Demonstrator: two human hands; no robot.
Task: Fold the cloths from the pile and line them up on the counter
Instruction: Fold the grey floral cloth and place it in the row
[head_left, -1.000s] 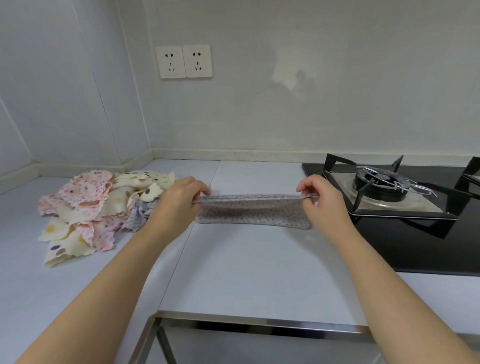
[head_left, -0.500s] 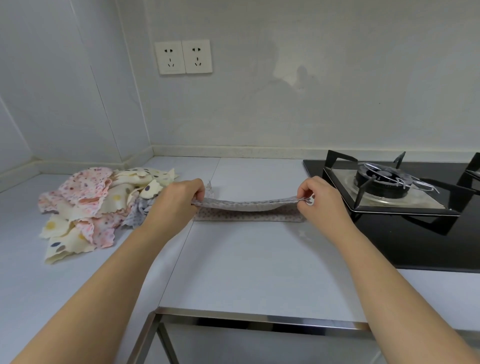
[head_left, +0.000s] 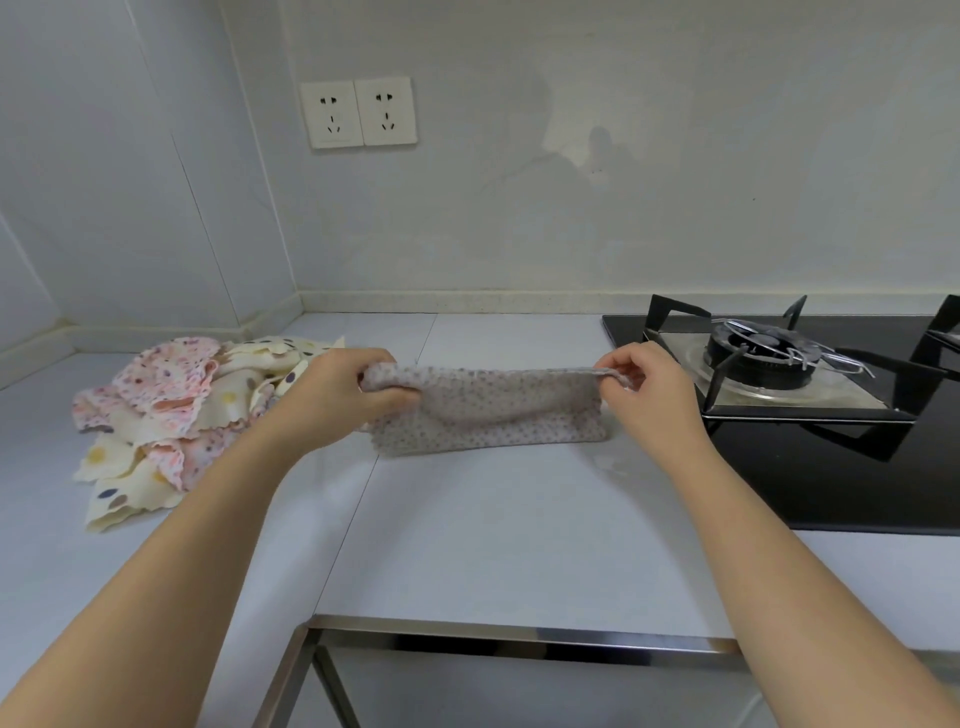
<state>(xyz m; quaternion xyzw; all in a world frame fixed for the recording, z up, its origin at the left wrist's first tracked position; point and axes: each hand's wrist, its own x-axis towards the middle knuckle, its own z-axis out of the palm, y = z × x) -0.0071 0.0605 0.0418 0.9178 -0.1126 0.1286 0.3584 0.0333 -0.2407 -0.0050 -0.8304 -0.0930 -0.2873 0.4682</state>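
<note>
While left hand (head_left: 340, 397) and right hand (head_left: 652, 397) pinch grey cloth (head_left: 493, 415), pile (head_left: 166, 410) just left, stove (head_left: 769, 364) right.

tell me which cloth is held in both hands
The grey speckled cloth, gripped at its ends by the left hand and right hand. The pink floral cloths and cream dotted cloths lie crumpled in the pile at the left.

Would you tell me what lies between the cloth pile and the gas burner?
In the head view, the grey cloth, pinched by the left hand and right hand.
</note>
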